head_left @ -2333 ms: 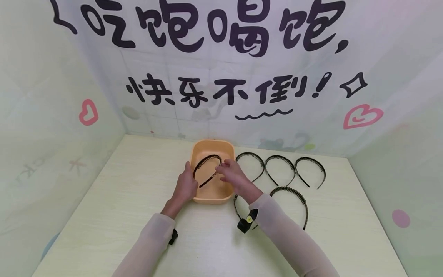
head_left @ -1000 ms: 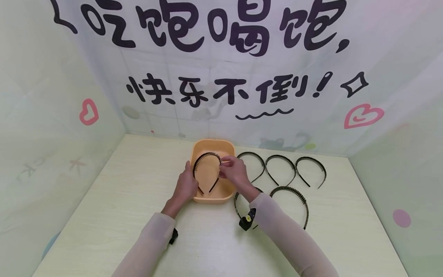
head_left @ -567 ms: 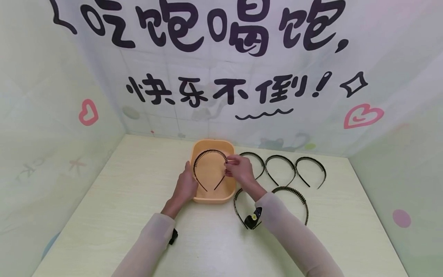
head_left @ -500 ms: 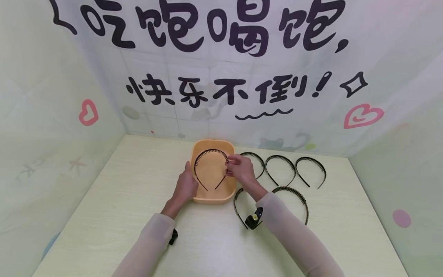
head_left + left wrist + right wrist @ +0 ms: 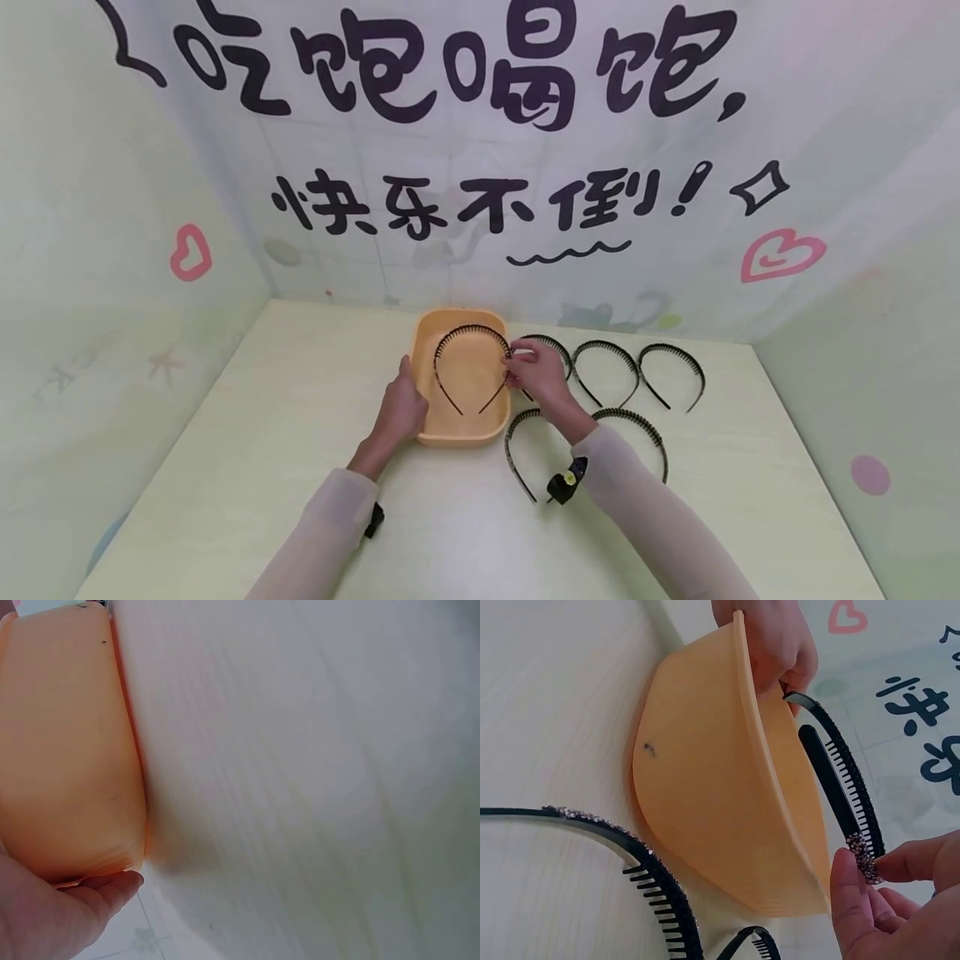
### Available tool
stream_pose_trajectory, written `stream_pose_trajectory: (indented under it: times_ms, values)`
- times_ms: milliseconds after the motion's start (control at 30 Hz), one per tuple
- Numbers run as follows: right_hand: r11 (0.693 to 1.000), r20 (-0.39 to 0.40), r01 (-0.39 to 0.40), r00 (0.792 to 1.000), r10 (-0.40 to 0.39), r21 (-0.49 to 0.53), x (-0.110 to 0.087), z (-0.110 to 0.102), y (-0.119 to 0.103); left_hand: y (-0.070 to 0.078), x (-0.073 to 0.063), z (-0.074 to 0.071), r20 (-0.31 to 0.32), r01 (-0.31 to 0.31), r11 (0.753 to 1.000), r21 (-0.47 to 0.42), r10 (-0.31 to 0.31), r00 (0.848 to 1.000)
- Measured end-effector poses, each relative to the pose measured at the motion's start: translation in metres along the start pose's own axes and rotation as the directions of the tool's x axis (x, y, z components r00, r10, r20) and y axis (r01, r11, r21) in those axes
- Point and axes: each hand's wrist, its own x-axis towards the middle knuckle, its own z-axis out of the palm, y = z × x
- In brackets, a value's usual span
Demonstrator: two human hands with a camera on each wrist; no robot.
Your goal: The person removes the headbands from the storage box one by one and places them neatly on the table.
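My right hand [image 5: 542,375] pinches one side of a black toothed headband [image 5: 472,328]. In the right wrist view, glittery stones on this headband [image 5: 861,855] show at the fingertips. The headband is held above an orange plastic bin [image 5: 463,440], near its right side, with its two ends pointing toward me. My left hand [image 5: 401,406] grips the bin's left wall, its thumb along the rim. Seen from the left wrist, the fingers of that hand [image 5: 112,892] reach to the bin's lower corner.
Right of the bin, a back row of headbands lies on the table: a left one [image 5: 553,342], a middle one [image 5: 609,346] and a right one [image 5: 675,350]. Nearer lie two more, a left headband [image 5: 516,468] and a right headband [image 5: 637,418], partly under my right arm. A printed curtain [image 5: 465,275] stands behind.
My right hand has taken a firmer pinch on the headband, turned it so both ends point toward me, and moved it right. The left hand has stayed on the bin.
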Motion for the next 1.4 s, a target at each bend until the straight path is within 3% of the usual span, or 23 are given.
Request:
stream_pose_trajectory:
  times_ms: [267,667,1033,1400]
  values:
    - [1.000,0.009,-0.011,1.000,0.011,0.013,-0.007,-0.013,0.004,-0.003,-0.005,0.002,0.010,0.023,1.000,-0.011,-0.023,1.000]
    - [0.999,0.008,-0.034,0.999,0.034,0.013,-0.014,-0.039,0.006,-0.007,-0.008,0.005,-0.002,0.010,1.000,0.003,-0.010,1.000]
    - [0.998,0.003,-0.049,0.999,0.049,0.045,-0.012,-0.075,0.011,-0.008,-0.004,0.003,-0.012,-0.028,1.000,0.004,0.028,1.000]
    - [0.998,-0.047,-0.059,0.997,0.059,0.000,-0.008,-0.113,0.024,-0.003,-0.003,-0.001,-0.007,-0.028,1.000,0.005,0.028,1.000]
